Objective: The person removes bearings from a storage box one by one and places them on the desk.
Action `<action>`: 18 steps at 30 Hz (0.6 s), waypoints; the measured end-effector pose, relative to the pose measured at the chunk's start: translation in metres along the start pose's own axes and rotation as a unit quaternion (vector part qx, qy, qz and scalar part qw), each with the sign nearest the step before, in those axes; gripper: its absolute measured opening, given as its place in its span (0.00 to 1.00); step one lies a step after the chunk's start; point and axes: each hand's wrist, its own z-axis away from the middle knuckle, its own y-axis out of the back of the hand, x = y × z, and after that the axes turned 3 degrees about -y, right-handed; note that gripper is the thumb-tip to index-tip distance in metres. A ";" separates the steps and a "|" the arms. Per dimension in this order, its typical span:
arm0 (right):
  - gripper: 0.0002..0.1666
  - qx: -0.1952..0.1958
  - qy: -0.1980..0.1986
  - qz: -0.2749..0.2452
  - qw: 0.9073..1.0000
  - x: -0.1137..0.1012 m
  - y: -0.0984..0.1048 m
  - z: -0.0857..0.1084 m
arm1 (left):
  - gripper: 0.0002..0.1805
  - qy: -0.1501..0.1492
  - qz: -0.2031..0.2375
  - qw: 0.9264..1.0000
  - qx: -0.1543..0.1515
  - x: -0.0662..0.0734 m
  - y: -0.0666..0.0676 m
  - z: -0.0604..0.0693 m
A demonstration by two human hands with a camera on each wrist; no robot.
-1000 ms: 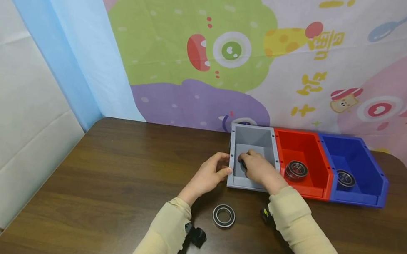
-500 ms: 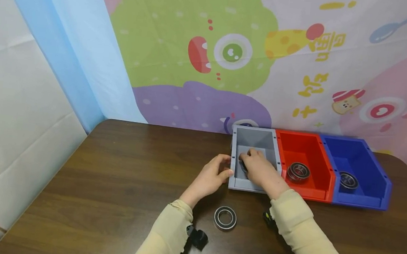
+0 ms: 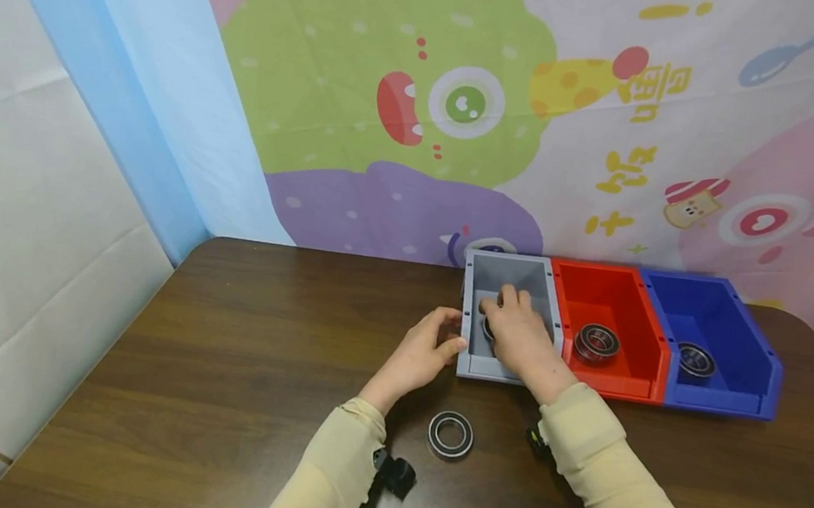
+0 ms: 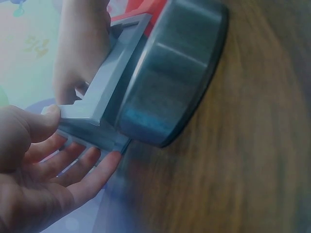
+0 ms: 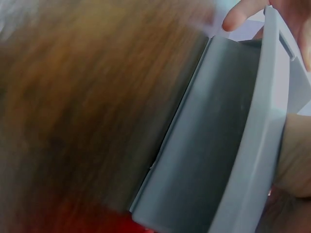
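Note:
The left hand (image 3: 416,360) grips the grey bin's left side; in the left wrist view, its thumb (image 4: 51,119) rests on the rim of the grey bin (image 4: 90,109) with the fingers against the outside. Inside the grey bin (image 3: 507,370), the right hand (image 3: 524,334) is just above a bearing (image 3: 487,328), partly covering it, fingers spread and loosely bent. Another bearing (image 3: 450,436) lies flat on the table in front of the bin. It shows large in the left wrist view as a metal ring (image 4: 170,73). The bin wall hides the right fingertips in the right wrist view.
Joined to the grey bin's right side are a red bin (image 3: 610,386) and then a blue bin (image 3: 718,400). Bearings sit in the red bin (image 3: 596,343) and the blue bin (image 3: 694,362). A printed cloth (image 3: 396,219) hangs behind the brown table (image 3: 254,337).
The right hand's fingers have lifted and spread slightly away from the bearing inside the grey bin, and more of that bearing shows. The left hand keeps its place on the bin.

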 end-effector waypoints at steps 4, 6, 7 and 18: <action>0.25 0.014 -0.003 -0.013 1.000 0.000 0.001 0.002 | 0.18 -0.001 0.001 1.000 0.001 0.000 0.000 0.000; 0.25 0.021 -0.004 -0.017 1.000 0.000 0.001 0.003 | 0.18 -0.001 0.002 1.000 -0.001 0.000 0.000 -0.001; 0.25 0.023 -0.005 -0.019 1.000 0.000 0.001 0.004 | 0.18 -0.001 0.002 1.000 -0.002 0.000 0.000 -0.001; 0.27 0.028 -0.005 -0.039 0.999 0.001 0.004 0.007 | 0.18 -0.001 0.013 1.000 -0.003 -0.001 0.000 0.000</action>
